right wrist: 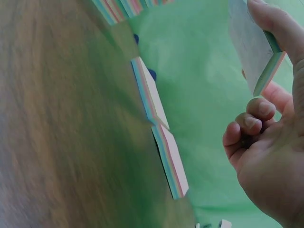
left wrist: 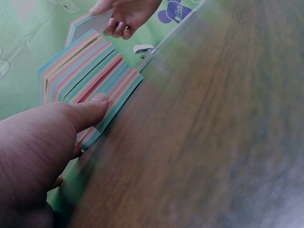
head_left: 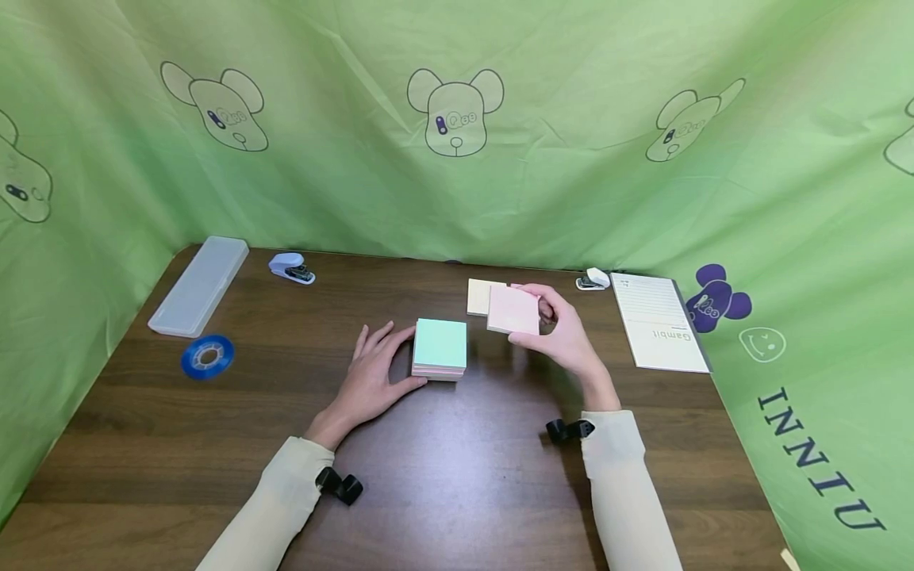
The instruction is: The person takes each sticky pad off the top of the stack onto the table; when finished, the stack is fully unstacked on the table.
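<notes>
A tall stack of sticky note pads (head_left: 440,344) stands mid-table, mint green on top, its sides striped in several colours. My left hand (head_left: 373,379) holds it at its left side. The thumb (left wrist: 90,111) lies against the striped face in the left wrist view. My right hand (head_left: 560,329) pinches a pink-topped sticky note pad (head_left: 512,309) between thumb and fingers, raised above the table. Its grey underside shows in the right wrist view. Behind it lie two low pads, a cream one (head_left: 481,296) and a pink one (right wrist: 172,161), side by side.
On the left are a translucent case (head_left: 200,287), a blue tape roll (head_left: 207,358) and a lavender stapler (head_left: 291,267). A white stapler (head_left: 593,279) and a lined notepad (head_left: 660,323) lie at the right. Green cloth (head_left: 457,206) hangs behind the table (head_left: 428,492).
</notes>
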Available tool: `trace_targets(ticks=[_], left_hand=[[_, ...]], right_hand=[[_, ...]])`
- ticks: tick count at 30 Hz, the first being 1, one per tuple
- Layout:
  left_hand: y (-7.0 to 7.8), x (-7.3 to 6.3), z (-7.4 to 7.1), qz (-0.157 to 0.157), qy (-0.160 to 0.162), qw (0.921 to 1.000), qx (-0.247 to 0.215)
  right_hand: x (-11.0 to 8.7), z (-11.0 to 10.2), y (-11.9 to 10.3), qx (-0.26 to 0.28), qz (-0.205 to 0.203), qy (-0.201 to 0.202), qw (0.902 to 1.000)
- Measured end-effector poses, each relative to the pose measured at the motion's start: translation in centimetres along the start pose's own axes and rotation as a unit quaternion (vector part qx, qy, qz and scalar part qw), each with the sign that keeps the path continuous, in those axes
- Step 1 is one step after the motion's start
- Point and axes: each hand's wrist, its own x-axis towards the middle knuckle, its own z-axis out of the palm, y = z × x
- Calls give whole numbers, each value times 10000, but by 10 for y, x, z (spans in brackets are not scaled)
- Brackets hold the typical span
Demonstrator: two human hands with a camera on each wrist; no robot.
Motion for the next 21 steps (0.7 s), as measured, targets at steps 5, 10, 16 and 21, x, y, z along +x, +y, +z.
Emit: trace_targets(ticks=[5,10,16,21], left_hand=[[1,0,-1,-17,-11,10000,-3],[2,0,-2,-33,-27,10000,4],[1,0,-1,-31,-21,10000,18],[0,0,-1,-34,-14,10000,14]], right_hand=[[-2,-11,3,19,82,170,9998],[-4,-22,5,17,124,272,9996],[-9,-39,11,-43,309,377,9988],[-14,-52,16,146,480,549,9972]])
